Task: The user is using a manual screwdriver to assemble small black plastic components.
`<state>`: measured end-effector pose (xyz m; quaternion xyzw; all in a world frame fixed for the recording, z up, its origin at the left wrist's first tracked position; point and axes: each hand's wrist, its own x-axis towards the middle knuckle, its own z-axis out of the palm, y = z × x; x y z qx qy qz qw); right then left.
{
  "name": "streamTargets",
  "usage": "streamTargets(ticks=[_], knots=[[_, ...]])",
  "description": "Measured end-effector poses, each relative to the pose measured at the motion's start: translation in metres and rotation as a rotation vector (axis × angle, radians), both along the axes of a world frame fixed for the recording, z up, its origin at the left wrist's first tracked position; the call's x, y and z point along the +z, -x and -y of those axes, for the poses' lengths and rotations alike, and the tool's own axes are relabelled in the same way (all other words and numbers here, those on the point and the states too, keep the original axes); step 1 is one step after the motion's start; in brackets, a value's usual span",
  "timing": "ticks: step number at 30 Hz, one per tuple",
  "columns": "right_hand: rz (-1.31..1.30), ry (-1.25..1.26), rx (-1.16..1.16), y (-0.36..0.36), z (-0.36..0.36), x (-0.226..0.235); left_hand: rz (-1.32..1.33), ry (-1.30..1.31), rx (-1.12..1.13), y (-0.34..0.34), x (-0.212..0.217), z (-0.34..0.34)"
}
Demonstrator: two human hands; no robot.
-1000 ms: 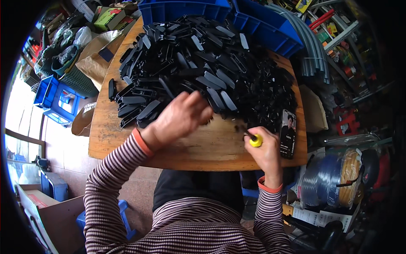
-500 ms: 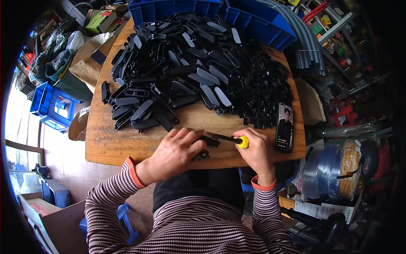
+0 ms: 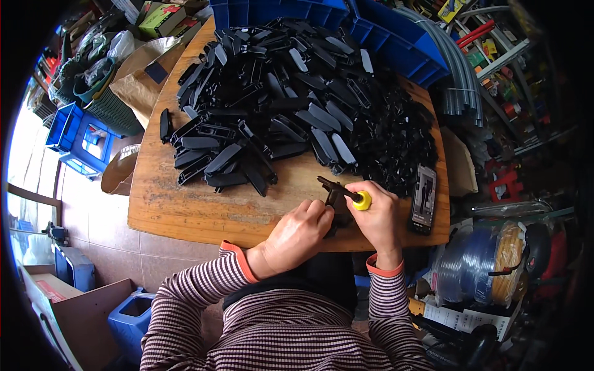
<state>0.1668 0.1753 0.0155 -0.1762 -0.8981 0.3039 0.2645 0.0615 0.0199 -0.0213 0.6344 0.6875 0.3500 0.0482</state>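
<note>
Across the table (image 3: 185,213) spreads a heap (image 3: 278,99) of black parts, with blue bins (image 3: 402,44) behind and a phone (image 3: 423,201) near the right edge. By the near edge, the right hand (image 3: 380,216) grips a yellow-handled tool (image 3: 363,200) against a dark piece (image 3: 334,195); the left hand (image 3: 296,240), fingers curled, pinches that piece, partly hidden.

The wooden worktop (image 3: 179,213) is showing scuffed grain; the yellow handle (image 3: 363,200) is looking like glossy plastic. Black plastic pieces (image 3: 250,96) are looking mostly matt. Blue crates (image 3: 405,49) at the far edge are showing smooth plastic; beyond the left edge, a paper bag (image 3: 137,89) is looking creased.
</note>
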Motion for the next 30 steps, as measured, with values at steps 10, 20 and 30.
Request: streamTargets(ticks=[10,20,30], knots=[[0.064,0.139,0.090,0.022,-0.004,0.001,0.024,0.124,0.263,0.017,0.009,0.019],[-0.069,0.166,0.017,0.028,-0.007,0.007,-0.107,-0.179,0.104,0.027,0.016,0.016],[0.053,0.179,-0.043,0.008,-0.007,0.005,0.220,-0.107,0.237,0.012,0.009,-0.002]])
